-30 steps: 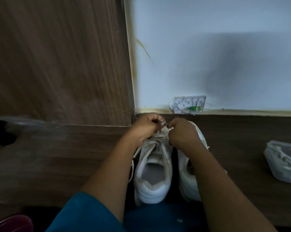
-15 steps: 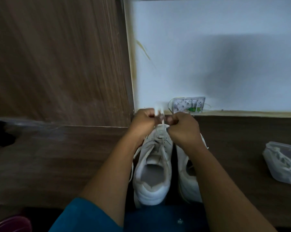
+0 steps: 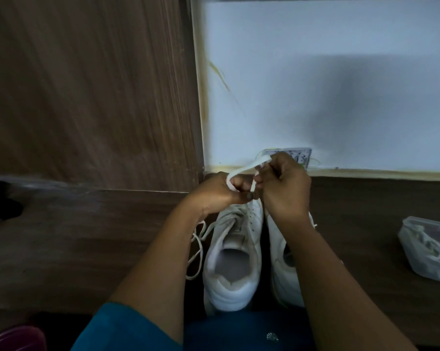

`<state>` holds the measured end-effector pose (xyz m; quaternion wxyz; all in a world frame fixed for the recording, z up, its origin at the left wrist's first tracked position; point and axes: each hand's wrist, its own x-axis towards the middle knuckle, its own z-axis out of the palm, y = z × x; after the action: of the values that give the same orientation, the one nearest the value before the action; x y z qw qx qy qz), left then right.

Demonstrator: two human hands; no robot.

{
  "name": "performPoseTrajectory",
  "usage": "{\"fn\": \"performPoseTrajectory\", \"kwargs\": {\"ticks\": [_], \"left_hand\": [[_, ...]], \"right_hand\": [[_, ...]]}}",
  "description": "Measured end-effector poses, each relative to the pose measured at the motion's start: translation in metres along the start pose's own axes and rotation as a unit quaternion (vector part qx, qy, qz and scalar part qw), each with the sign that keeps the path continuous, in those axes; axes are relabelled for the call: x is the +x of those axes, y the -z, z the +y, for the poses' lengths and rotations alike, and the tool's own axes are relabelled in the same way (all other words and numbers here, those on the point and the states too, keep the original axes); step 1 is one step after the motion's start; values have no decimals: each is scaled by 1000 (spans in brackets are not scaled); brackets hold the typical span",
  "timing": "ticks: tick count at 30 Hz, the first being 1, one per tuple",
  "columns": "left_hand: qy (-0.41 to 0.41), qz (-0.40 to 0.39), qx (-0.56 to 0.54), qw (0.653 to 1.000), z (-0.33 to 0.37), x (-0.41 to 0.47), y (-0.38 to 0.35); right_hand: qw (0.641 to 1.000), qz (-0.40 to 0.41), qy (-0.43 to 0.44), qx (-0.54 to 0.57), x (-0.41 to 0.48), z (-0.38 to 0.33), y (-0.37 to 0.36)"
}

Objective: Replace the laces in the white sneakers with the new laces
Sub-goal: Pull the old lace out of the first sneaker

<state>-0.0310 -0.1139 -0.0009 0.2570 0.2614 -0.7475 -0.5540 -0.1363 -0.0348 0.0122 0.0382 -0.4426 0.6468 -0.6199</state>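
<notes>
A brown wood-grain panel (image 3: 87, 84) and a pale white wall (image 3: 315, 72) stand behind a dark brown wooden surface (image 3: 87, 236). On this surface, close to the wall, two white sneakers stand side by side with toes to the wall: the left sneaker (image 3: 235, 262) and the right sneaker (image 3: 284, 279). Well apart to the right lies a clear plastic container (image 3: 426, 249) with pale laces inside; whether these are new or old I cannot tell. Both hands are over the toe of the left sneaker. The grip of the left hand (image 3: 218, 193) is clenched round a flat white lace (image 3: 244, 169), and the right hand (image 3: 284, 188) pinches its other part, so the lace makes an arc between them. A loose lace end (image 3: 197, 249) lies just beside the left sneaker. I judge the lace light, soft and limp; it twists easily, so it is best taken near its stiff tip. The sneaker is also light and may slide when the lace is pulled.
</notes>
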Motion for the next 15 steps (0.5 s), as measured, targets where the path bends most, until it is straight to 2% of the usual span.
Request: {"fn": "performPoseTrajectory", "kwargs": {"ticks": [2, 4, 5, 7, 8, 10, 12, 15], "left_hand": [[-12, 45, -11, 999, 4, -2, -3], [-19, 117, -86, 989, 13, -2, -2], [-29, 145, -145, 978, 19, -1, -1], [-53, 172, -238, 954, 28, 2, 2], [-64, 178, -247, 950, 29, 3, 4], [-55, 177, -223, 957, 26, 0, 4], [-2, 152, -176, 973, 13, -3, 3], [84, 38, -37, 995, -4, -3, 4]], "right_hand": [[1000, -12, -8, 19, 0, -2, -1], [997, -69, -42, -1, -1, -1, 1], [990, -124, -57, -46, -1, 0, 3], [952, -246, -51, -173, -3, 5, 2], [943, -263, -33, -203, -4, 7, 0], [969, -201, -14, -145, -3, 9, -4], [995, -93, 3, -16, -3, 3, -3], [989, -12, 38, 143, -5, -8, 0]]}}
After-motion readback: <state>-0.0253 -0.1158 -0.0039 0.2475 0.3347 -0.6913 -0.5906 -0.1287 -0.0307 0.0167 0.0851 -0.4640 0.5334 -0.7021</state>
